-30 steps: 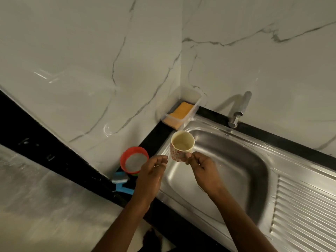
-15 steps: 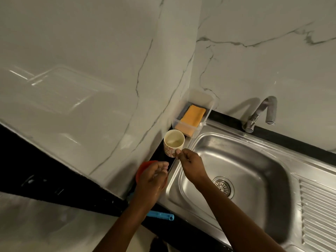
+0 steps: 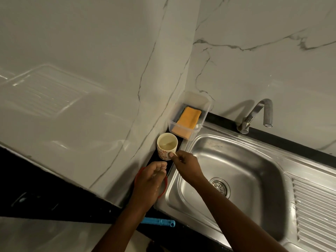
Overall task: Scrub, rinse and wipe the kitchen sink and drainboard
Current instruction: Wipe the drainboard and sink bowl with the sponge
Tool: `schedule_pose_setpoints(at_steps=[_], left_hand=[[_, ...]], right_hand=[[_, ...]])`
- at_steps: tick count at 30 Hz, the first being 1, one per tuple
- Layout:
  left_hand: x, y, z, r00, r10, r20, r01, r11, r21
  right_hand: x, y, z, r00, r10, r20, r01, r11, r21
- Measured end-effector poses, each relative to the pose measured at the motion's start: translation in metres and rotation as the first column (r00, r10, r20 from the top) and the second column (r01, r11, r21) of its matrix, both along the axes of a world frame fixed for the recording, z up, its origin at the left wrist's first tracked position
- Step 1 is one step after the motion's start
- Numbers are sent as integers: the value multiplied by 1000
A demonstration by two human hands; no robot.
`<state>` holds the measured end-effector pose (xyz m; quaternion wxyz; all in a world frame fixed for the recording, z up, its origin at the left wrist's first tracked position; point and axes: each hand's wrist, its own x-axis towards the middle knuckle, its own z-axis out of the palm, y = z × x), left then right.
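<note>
Head view — black counter (image 3: 45, 206) corner, marble walls (image 3: 91, 115): your right hand (image 3: 186, 165) pinches the red-patterned mug (image 3: 163, 153) beside the steel sink (image 3: 236, 160); your left hand (image 3: 149, 182) — grip unclear.

Mostly hidden: red bowl (image 3: 165, 190) under left hand (image 3: 151, 180); cup (image 3: 163, 153) handle in right hand (image 3: 185, 164); drainboard (image 3: 316, 215) cut off right.

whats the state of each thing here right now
cup: upright, pale liquid inside, right hand pinching its handle
left hand: fingers curled, over red bowl, holding anything unclear
tap: off
sink: no standing water
sponge: lying in clear box
brush: lying on counter
</note>
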<state>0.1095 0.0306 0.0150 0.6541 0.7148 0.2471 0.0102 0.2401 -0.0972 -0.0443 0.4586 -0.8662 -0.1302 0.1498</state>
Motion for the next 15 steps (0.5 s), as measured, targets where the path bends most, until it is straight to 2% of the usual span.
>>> schedule_pose_setpoints(at_steps=[4,8,10,12,15], left_hand=[[8,-1,2,1000,2,6,-2,1000,-31],[17,-4,6,1000,-13,10,14,999,-35],[21,-6,7,1000,-26,3,26,998,-53],[23,-6,7,999,-38,-9,37,997,-71],[25,-5,8,997,-68,-27,67,996,-61]], right_hand=[[11,-11,25,990,-21,142,28,998,-51],[49,-10,72,957,-152,247,139,988,69],[76,-2,83,956,-256,145,234,961,151],[107,9,86,945,-326,-17,324,932,163],[147,32,91,855,-346,-386,449,866,218]])
